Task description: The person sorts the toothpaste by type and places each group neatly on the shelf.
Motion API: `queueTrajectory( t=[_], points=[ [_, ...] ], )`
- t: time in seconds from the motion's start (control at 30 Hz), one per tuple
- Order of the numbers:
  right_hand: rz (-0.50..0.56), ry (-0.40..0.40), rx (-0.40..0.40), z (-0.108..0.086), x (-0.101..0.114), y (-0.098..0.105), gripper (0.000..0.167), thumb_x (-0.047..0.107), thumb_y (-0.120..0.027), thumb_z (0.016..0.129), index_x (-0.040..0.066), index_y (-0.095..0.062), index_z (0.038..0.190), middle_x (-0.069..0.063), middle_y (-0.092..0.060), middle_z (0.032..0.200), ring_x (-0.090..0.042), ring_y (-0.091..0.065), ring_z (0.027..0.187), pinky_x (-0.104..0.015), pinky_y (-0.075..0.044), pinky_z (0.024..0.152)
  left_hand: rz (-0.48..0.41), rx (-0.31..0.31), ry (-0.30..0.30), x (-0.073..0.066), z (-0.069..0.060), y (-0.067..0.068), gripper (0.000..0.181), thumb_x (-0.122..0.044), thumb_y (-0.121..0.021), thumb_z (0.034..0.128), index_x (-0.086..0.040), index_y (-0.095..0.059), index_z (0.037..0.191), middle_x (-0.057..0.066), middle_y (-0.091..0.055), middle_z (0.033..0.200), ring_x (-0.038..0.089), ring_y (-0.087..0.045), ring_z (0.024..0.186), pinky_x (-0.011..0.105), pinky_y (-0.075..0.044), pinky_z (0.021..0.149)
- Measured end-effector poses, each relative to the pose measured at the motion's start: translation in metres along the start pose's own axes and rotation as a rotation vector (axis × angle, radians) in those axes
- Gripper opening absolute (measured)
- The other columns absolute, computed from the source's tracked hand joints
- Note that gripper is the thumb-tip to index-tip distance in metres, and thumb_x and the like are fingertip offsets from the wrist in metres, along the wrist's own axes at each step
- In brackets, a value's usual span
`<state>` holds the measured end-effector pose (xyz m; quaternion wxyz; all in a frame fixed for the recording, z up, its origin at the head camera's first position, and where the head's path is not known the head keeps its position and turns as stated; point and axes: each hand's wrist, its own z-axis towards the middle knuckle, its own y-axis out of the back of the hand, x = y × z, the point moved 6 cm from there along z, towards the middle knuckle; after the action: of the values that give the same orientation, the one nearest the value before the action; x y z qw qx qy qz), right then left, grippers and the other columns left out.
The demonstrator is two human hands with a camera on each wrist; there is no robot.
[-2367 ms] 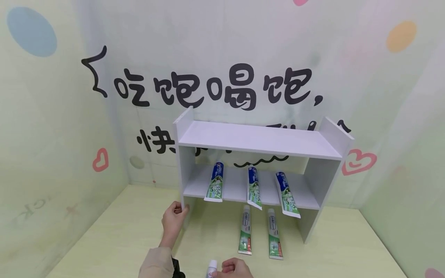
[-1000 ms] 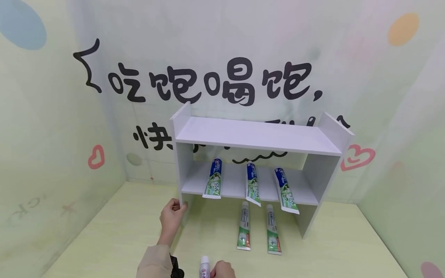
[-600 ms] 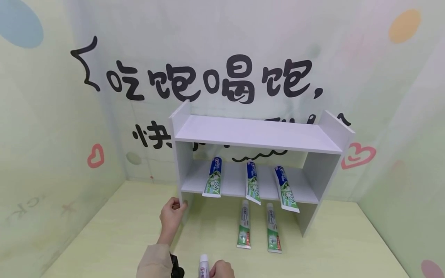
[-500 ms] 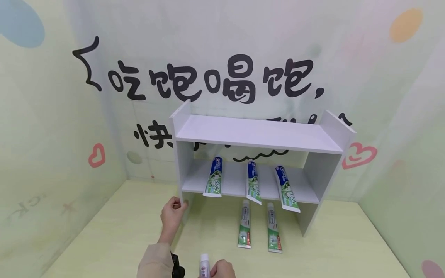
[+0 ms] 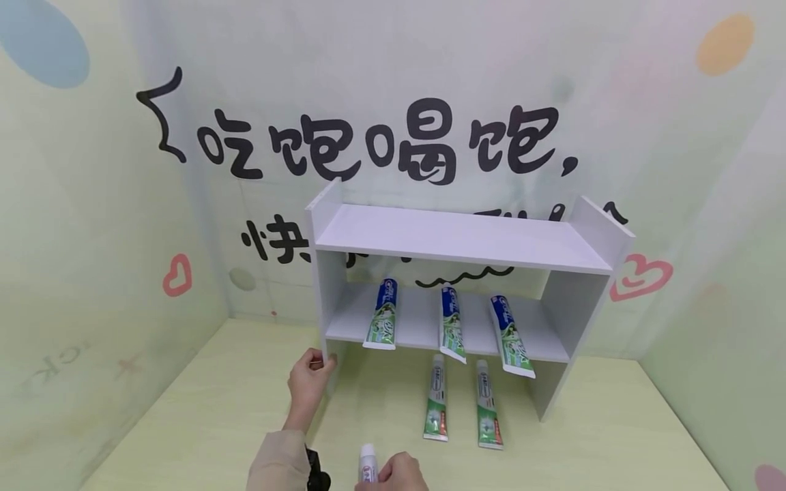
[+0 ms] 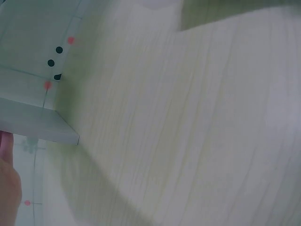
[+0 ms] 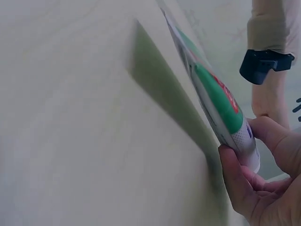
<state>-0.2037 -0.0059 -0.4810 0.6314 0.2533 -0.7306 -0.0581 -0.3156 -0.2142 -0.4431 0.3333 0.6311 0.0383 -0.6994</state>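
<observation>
My left hand (image 5: 307, 385) grips the front edge of the left side panel of a white two-tier shelf (image 5: 454, 235), low down. Only part of that hand shows at the left edge of the left wrist view, beside the panel (image 6: 37, 125). At the bottom of the head view my right hand (image 5: 402, 472) pinches a toothpaste tube (image 5: 368, 467), white cap pointing toward the shelf. In the right wrist view thumb and fingers hold this green, white and red tube (image 7: 218, 101) near its cap end, above the tabletop; its crimped end points away from the hand.
Three blue-and-green toothpaste tubes (image 5: 382, 315) (image 5: 452, 324) (image 5: 512, 337) lie on the middle board, ends overhanging its front edge. Below, two grey-and-green tubes (image 5: 437, 399) (image 5: 488, 406) lie on the pale wood-grain table (image 5: 620, 423). A printed wall (image 5: 393, 68) stands behind.
Since the earliest frame, my right hand and its tube have shifted slightly left, with a little more of the tube showing. My left hand stays on the panel. The head view has drifted slightly.
</observation>
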Motion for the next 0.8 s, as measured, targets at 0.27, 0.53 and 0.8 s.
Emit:
queueTrajectory(
  t=[0.27, 0.53, 0.8],
  points=[
    [0.045, 0.051, 0.000, 0.005, 0.012, 0.012, 0.032, 0.021, -0.078, 0.067, 0.001, -0.054, 0.061, -0.004, -0.058, 0.058, -0.010, -0.053, 0.048, -0.021, -0.042, 0.044, 0.008, -0.001, -0.001, 0.000, 0.000, 0.000, 0.015, -0.019, -0.065, 0.0792, -0.005, -0.061, 0.081, 0.012, -0.069, 0.083, 0.011, -0.062, 0.071, 0.023, -0.046, 0.061],
    [0.106, -0.005, 0.030, 0.010, 0.016, 0.016, 0.029, 0.018, -0.076, 0.070, 0.000, -0.053, 0.069, -0.007, -0.059, 0.064, -0.013, -0.059, 0.049, -0.026, -0.050, 0.047, -0.007, 0.022, 0.017, -0.001, -0.004, 0.000, 0.016, -0.020, -0.065, 0.0797, -0.004, -0.060, 0.082, 0.011, -0.069, 0.083, 0.010, -0.061, 0.072, 0.024, -0.046, 0.062],
    [0.080, 0.057, -0.007, 0.016, 0.029, 0.025, 0.029, 0.017, -0.077, 0.070, -0.001, -0.055, 0.068, -0.007, -0.060, 0.065, -0.013, -0.058, 0.049, -0.029, -0.051, 0.049, -0.018, 0.008, 0.003, 0.000, -0.002, 0.001, 0.014, -0.018, -0.066, 0.0787, -0.005, -0.061, 0.080, 0.012, -0.069, 0.083, 0.011, -0.062, 0.073, 0.023, -0.047, 0.063]
  ],
)
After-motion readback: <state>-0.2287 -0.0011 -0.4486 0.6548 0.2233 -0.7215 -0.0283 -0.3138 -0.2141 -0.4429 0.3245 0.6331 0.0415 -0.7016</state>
